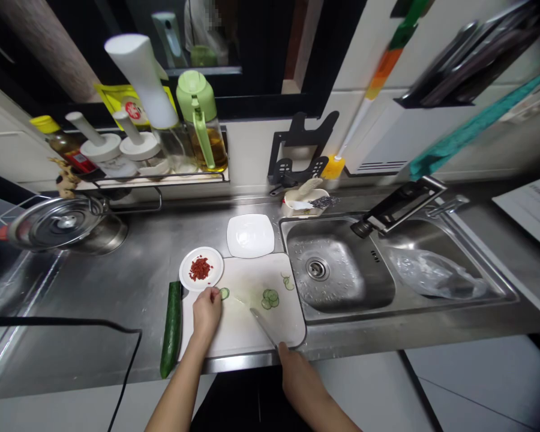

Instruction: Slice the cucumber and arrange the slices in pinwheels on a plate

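My left hand [207, 313] is closed at the left of the white cutting board [243, 333], its fingertips pinched at a cucumber slice [224, 293]. The fingers hide part of what they hold. In my right hand [297, 373] is a knife [265, 329], its blade lying low over the board and pointing away to the left. A small pile of cucumber slices [270, 299] lies right of the blade, and a few thin cut pieces [288, 282] sit near the board's right edge. A whole cucumber [171, 330] rests along the board's left side.
A round plate [187, 279] of chopped red bits overlaps the board's far left corner. Behind the board stands a white square dish [251, 236]. The sink [342, 264] is to the right, a lidded pot [67, 231] to the left. A black cable [72, 322] crosses the left front.
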### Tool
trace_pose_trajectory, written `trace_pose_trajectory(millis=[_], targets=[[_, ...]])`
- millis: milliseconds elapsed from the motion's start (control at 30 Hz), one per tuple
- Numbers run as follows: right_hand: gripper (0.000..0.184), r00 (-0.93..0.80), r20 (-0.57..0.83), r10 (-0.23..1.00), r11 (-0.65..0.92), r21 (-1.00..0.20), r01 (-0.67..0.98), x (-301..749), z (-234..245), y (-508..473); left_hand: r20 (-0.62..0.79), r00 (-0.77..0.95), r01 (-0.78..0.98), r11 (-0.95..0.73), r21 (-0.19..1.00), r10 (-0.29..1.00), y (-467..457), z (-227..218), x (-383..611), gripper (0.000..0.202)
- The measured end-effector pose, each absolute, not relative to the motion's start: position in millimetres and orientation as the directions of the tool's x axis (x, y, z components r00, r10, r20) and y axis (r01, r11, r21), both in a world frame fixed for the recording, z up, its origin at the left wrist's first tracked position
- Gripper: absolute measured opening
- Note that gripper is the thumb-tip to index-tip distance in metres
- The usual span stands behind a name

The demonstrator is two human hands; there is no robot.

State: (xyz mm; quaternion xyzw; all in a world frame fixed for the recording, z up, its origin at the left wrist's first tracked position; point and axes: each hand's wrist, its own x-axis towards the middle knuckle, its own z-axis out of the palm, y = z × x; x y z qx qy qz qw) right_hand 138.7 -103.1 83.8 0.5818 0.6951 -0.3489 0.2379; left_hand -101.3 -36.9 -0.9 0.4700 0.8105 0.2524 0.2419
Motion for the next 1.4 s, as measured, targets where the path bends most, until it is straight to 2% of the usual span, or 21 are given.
trace_pose_trajectory(millis=[233, 300, 400, 533, 700, 867, 1100, 1233, 1400], targets=[[0.061, -0.214, -0.731, 0.648, 0.068, -0.224, 0.972, 139.4, 82.9, -103.5, -0.054, -0.357, 0.726, 0.313, 0.612, 0.933, -34.9, -2.8, -91.8, 0.016], [0.061, -0.214, -0.725, 0.655, 0.065, -0.228, 0.972, 139.8, 81.9, -104.7, -0.064, -0.267, 0.713, 0.242, 0.658, 0.962, -28.2, -0.8, -78.7, 0.018], [0.061, -0.214, -0.726, 0.654, 0.064, -0.230, 0.971, 140.4, 81.2, -105.5, -0.125, -0.044, 0.682, 0.121, 0.721, 0.991, -12.0, 4.8, -49.9, 0.022], [0.060, -0.217, -0.727, 0.651, 0.066, -0.230, 0.971, 141.3, 80.5, -105.0, -0.206, 0.254, 0.693, -0.029, 0.720, 0.945, 9.0, 12.6, -13.2, 0.031], [0.060, -0.191, -0.735, 0.650, 0.020, -0.235, 0.972, 142.4, 81.0, -103.9, -0.272, 0.367, 0.737, -0.100, 0.668, 0.890, 20.0, 13.7, 2.9, 0.035], [0.060, -0.198, -0.739, 0.644, 0.035, -0.230, 0.972, 143.6, 81.8, -102.9, -0.286, 0.369, 0.745, -0.098, 0.660, 0.885, 23.8, 11.8, 2.5, 0.027], [0.063, -0.197, -0.751, 0.631, 0.016, -0.241, 0.970, 145.8, 80.6, -100.3, -0.293, 0.311, 0.694, -0.005, 0.720, 0.904, 23.8, 16.4, 1.2, 0.014], [0.060, -0.194, -0.747, 0.636, 0.019, -0.237, 0.971, 146.6, 79.8, -100.6, -0.318, 0.131, 0.647, 0.162, 0.745, 0.939, 10.9, 15.9, -14.3, 0.010], [0.061, -0.216, -0.744, 0.632, 0.058, -0.233, 0.971, 149.6, 75.8, -101.2, -0.360, -0.091, 0.609, 0.338, 0.718, 0.929, -12.9, 5.9, -43.6, 0.010]])
